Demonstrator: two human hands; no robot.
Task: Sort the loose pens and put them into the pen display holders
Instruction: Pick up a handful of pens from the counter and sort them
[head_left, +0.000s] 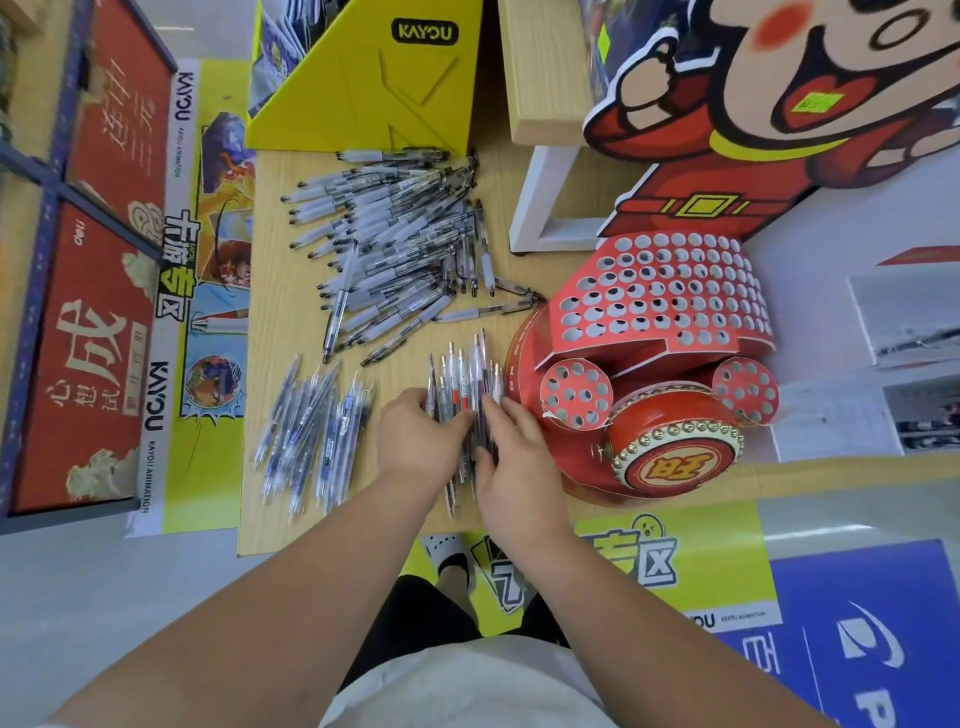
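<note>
Fingers of the left hand (421, 441) and right hand (514, 460) curl round a bunch of red pens (462, 382) on the table (272, 327). Blue pens (311, 436) lie grouped just beside them, and the black pile (395, 244) sits beyond. The red holder (660, 296) looks empty, so filling it is still to do.

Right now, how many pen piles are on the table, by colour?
Black pen pile: 1
Blue pen pile: 1
Red pen pile: 1, gripped by left hand and right hand
Total: 3 piles
</note>
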